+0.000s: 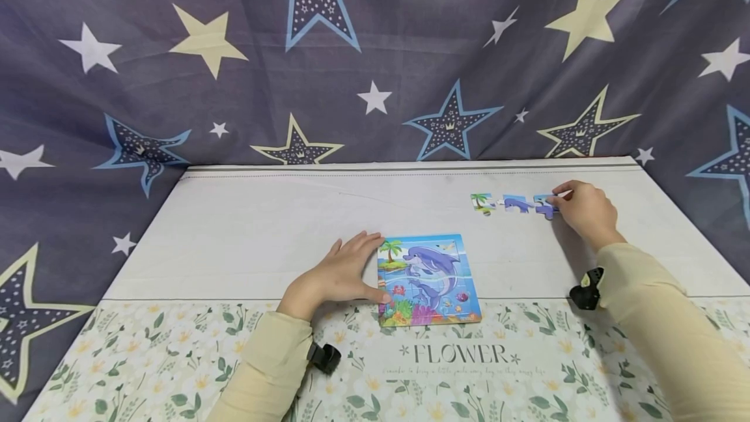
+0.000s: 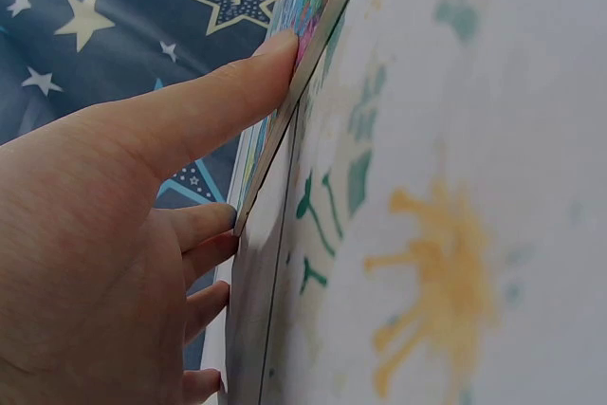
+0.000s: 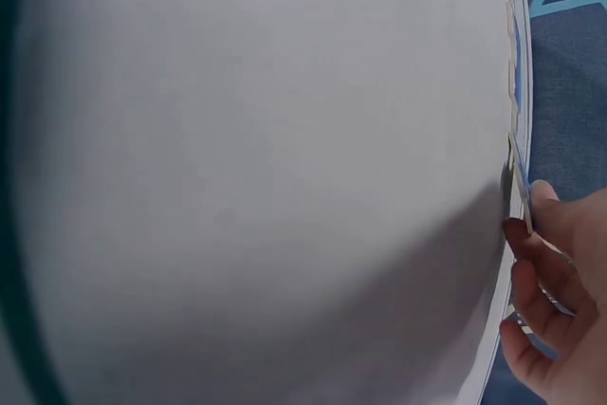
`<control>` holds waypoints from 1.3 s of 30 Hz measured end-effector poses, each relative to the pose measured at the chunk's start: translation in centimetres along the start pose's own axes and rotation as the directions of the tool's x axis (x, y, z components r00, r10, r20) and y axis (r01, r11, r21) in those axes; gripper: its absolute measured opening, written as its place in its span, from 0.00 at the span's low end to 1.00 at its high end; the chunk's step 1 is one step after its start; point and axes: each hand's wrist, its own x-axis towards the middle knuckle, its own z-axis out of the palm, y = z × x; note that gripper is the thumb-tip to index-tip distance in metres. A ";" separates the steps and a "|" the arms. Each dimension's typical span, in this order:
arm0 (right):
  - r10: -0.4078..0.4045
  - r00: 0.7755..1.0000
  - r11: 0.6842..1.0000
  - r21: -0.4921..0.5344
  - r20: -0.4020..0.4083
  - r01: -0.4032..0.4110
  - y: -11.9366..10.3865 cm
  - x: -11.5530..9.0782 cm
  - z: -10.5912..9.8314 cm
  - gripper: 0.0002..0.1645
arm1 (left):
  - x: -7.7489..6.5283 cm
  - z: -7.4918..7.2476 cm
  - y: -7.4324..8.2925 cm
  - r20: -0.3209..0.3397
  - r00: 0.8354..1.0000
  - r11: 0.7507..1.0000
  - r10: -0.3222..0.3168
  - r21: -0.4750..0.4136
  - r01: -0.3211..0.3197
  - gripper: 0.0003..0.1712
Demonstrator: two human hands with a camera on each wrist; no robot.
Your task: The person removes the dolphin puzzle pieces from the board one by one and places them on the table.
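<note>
A square dolphin jigsaw puzzle lies on the table, with a palm tree at its upper left and coral along its bottom. My left hand is spread at the puzzle's left side. Its thumb rests on the lower left border, while fingertips touch near the upper left corner. Farther back on the right, my right hand pinches a puzzle piece by its right side, tilted up in the right wrist view. Left of it lie a piece with a purple dolphin part and a palm-tree piece.
A white and floral tablecloth covers the table, with the word FLOWER printed in front of the puzzle. Behind the far edge hangs a dark curtain with stars. Each wrist wears a small black camera.
</note>
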 end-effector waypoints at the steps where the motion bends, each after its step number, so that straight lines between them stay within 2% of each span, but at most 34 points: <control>1: 0.003 1.000 1.000 -0.002 -0.001 -0.003 0.0 0.0 0.0 0.20 | 0.0 0.0 0.0 0.000 1.000 1.000 0.000 0.000 0.000 0.63; 11: 0.006 1.000 1.000 0.029 -0.029 -0.005 0.1 -0.3 0.1 0.22 | -0.1 -0.1 0.1 -0.004 1.000 1.000 0.006 -0.010 -0.006 0.63; 16: -0.008 0.999 0.996 0.083 -0.049 0.012 -0.3 -0.6 0.2 0.23 | -0.1 -0.1 0.2 -0.004 1.000 1.000 0.014 -0.008 -0.014 0.63; 27: -0.186 0.974 0.958 0.197 -0.126 0.209 -2.7 -2.0 0.7 0.18 | 0.1 -0.1 -0.1 0.006 1.000 1.000 0.010 -0.007 -0.010 0.63; 33: -0.261 0.960 0.925 0.258 -0.099 0.278 -4.4 -3.3 0.9 0.16 | 0.1 -0.1 -0.1 0.005 1.000 1.000 0.012 -0.013 -0.012 0.63; 39: -0.296 0.953 0.911 0.281 -0.065 0.302 -6.0 -4.4 1.3 0.15 | 0.1 -0.1 0.0 0.003 1.000 1.000 0.012 -0.015 -0.012 0.63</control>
